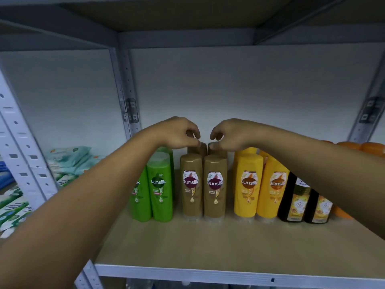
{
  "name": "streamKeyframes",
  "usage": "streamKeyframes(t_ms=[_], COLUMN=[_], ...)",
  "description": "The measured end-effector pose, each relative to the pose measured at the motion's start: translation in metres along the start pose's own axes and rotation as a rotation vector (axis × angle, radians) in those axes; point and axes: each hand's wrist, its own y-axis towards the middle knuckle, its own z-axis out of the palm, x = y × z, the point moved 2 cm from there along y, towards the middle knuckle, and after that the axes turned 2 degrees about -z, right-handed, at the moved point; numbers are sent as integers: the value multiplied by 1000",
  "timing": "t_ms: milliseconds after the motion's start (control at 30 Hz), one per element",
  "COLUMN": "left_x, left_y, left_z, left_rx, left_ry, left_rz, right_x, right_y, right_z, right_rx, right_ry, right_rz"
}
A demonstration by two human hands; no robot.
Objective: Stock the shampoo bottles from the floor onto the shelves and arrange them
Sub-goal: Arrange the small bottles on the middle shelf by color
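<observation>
Shampoo bottles stand upright in a row on the wooden shelf (pixel 208 245): green ones (pixel 161 188) at the left, brown ones (pixel 214 185) in the middle, yellow ones (pixel 248 182) to the right, then dark bottles (pixel 295 200). Behind the front brown pair stand two more brown bottles. My left hand (pixel 177 132) pinches the top of the rear left brown bottle (pixel 196 148). My right hand (pixel 229 133) pinches the top of the rear right brown bottle (pixel 215 150). Both forearms reach in over the shelf.
Orange bottles (pixel 360 148) stand at the far right behind my right arm. The neighbouring shelf bay on the left holds teal and green packs (pixel 68 159). Perforated metal uprights (pixel 127 90) frame the bay, and another shelf board lies overhead.
</observation>
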Motion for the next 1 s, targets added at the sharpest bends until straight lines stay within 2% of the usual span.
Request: streamKeyframes(t_ms=[67, 167, 233, 367, 567, 633, 733, 867, 1000], left_x=[-1, -2, -2, 3, 7, 8, 6, -10, -46], left_y=[15, 36, 45, 49, 40, 35, 23, -9, -53], left_z=[5, 20, 27, 28, 26, 24, 17, 4, 11], left_rx=[24, 160, 193, 175, 158, 138, 40, -136, -252], left_ry=[56, 68, 52, 12, 5, -21, 74, 88, 20], left_rz=[-23, -66, -75, -68, -68, -75, -59, -6, 60], right_x=[-5, -9, -11, -15, -14, -13, -14, -19, -33], right_y=[11, 30, 41, 51, 53, 45, 18, -50, -121], right_z=[1, 12, 19, 25, 27, 24, 13, 4, 8], right_rx=[-1, 137, 193, 171, 133, 106, -43, -175, -215], right_ry=[-25, -15, 29, 169, 224, 213, 34, 42, 50], right_rz=[52, 102, 145, 171, 116, 96, -3, -63, -47])
